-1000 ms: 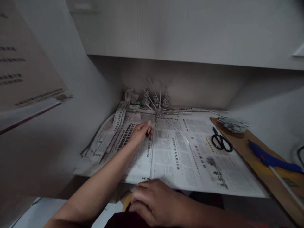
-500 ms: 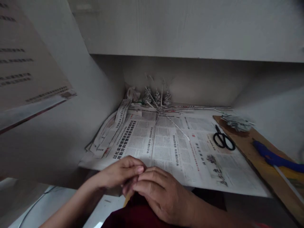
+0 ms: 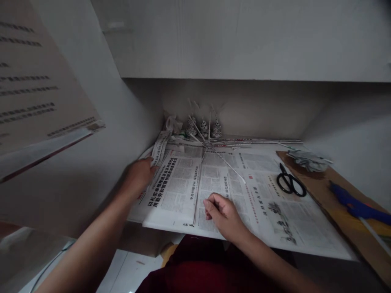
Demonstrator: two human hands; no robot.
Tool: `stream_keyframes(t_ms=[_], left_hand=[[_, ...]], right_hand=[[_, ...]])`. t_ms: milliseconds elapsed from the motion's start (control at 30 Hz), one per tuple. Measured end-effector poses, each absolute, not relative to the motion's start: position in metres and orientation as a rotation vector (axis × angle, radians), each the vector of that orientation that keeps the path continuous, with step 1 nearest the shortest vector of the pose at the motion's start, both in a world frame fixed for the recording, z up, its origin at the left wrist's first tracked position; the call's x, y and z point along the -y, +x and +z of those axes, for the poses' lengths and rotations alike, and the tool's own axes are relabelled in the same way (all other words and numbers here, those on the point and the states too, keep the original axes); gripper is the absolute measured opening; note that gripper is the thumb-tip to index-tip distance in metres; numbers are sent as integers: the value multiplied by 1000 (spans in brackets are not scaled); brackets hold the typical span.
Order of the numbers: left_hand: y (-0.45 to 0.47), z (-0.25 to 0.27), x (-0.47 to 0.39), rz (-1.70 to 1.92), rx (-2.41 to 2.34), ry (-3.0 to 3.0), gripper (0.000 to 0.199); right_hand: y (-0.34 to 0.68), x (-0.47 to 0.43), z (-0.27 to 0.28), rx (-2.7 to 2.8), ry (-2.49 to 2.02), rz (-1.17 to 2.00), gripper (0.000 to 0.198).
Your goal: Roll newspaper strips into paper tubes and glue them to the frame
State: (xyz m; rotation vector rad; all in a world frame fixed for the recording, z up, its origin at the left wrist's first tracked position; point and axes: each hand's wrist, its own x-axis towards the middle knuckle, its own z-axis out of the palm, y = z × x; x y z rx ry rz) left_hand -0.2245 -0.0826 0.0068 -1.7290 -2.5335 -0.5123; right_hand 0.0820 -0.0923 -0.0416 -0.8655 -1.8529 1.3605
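Observation:
My left hand (image 3: 141, 174) reaches to the left side of the newspaper-covered table and closes on the cut newspaper strips (image 3: 159, 148); its fingertips are partly blurred, and it hides their near ends. My right hand (image 3: 222, 213) is held over the near part of the newspaper sheet (image 3: 180, 191), fingers curled in, with nothing seen in them. A spread of thin rolled-paper sticks (image 3: 227, 163) radiates from a small hub behind both hands.
Several small woven paper cones (image 3: 216, 128) stand at the back wall. Black-handled scissors (image 3: 291, 182) lie at right, beside a brown board (image 3: 324, 199) bearing a crumpled grey bundle (image 3: 308, 160) and a blue glue gun (image 3: 357, 205). A white panel (image 3: 244, 40) overhangs the table.
My hands, together near my lap before, have parted. The left has moved forward and left onto the newspaper strips; the right has moved up over the newspaper sheet.

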Motion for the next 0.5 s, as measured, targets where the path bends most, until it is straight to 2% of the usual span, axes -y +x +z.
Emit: stream_keyframes(t_ms=[100, 267, 367, 500], left_hand=[[-229, 2, 63, -337, 2531, -1702, 51], [-241, 1, 45, -385, 2623, -1675, 60], [-246, 0, 42, -412, 2668, -1642, 55], [-248, 1, 45, -405, 2616, -1680, 37]], right_hand=[[82, 94, -40, 1957, -854, 1278, 30], [84, 95, -36, 2015, -843, 1266, 30], [85, 94, -37, 2023, -840, 1271, 29], [86, 94, -36, 2030, -830, 1279, 28]])
